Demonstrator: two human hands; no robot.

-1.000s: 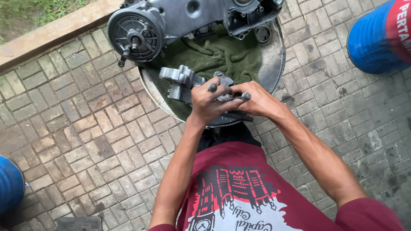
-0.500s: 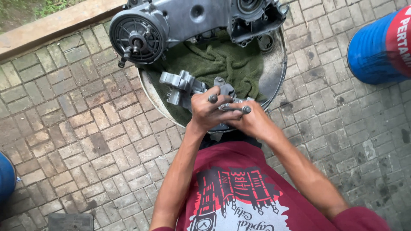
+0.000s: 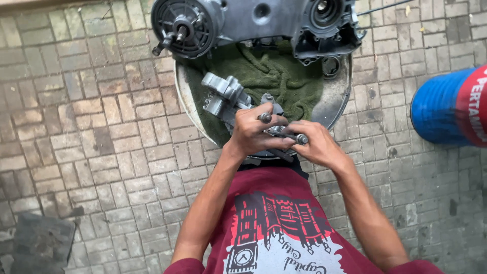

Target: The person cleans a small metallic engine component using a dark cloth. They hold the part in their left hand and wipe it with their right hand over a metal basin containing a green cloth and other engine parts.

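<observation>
Grey, lumpy cast-metal part (image 3: 225, 96) on green cloth (image 3: 274, 76), both hands (image 3: 253, 133) (image 3: 312, 144) clenched, seemingly around its steel-tipped tool (image 3: 284, 133).

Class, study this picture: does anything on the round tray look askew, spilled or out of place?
The green cloth lies rumpled in folds on the round tray. The engine casing overhangs the tray's far rim. Nothing looks spilled. Both hands, left hand and right hand, grip a small metal part.

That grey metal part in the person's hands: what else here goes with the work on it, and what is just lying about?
In use:
- left hand and right hand, both gripping the grey metal part
- metal tool held between them
- green cloth under the part
- round tray

Lying about:
- engine casing, beyond the tray
- blue drum
- dark slab on the paving
</observation>
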